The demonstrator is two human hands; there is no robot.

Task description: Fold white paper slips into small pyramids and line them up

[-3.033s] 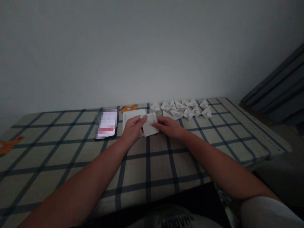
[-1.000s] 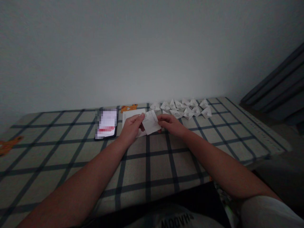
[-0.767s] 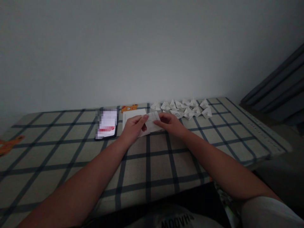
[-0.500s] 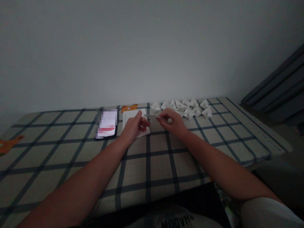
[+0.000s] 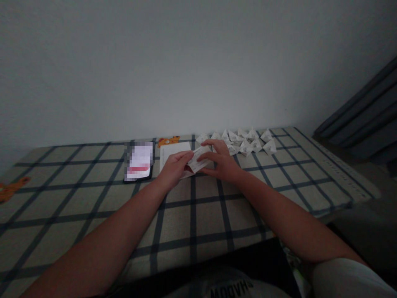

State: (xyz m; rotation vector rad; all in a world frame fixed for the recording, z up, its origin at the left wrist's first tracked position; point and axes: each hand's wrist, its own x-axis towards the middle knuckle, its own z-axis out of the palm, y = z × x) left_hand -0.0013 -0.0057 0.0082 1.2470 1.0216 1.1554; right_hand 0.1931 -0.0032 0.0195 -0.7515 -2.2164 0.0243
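Note:
A folded sheet of paper (image 5: 199,159), white with faint print, is held tilted above the table between both hands. My left hand (image 5: 177,166) pinches its left end between thumb and fingers. On the right side, my right hand (image 5: 221,159) has its fingers bent over the upper face and its thumb low at the near edge. Under and behind my left hand lies a stack of white paper (image 5: 174,150), partly covered by it. Several small folded paper boats (image 5: 246,147) stand grouped just beyond my right hand.
A phone (image 5: 140,161) with a lit, blurred screen lies left of the paper stack. The checked tablecloth (image 5: 173,231) covers the table, which meets a plain wall (image 5: 186,70). A dark curtain (image 5: 362,103) hangs at the right.
The paper, seen nearly edge-on before, now shows its printed face. My right hand has spread its fingers over it, and my left hand has turned to pinch its left end.

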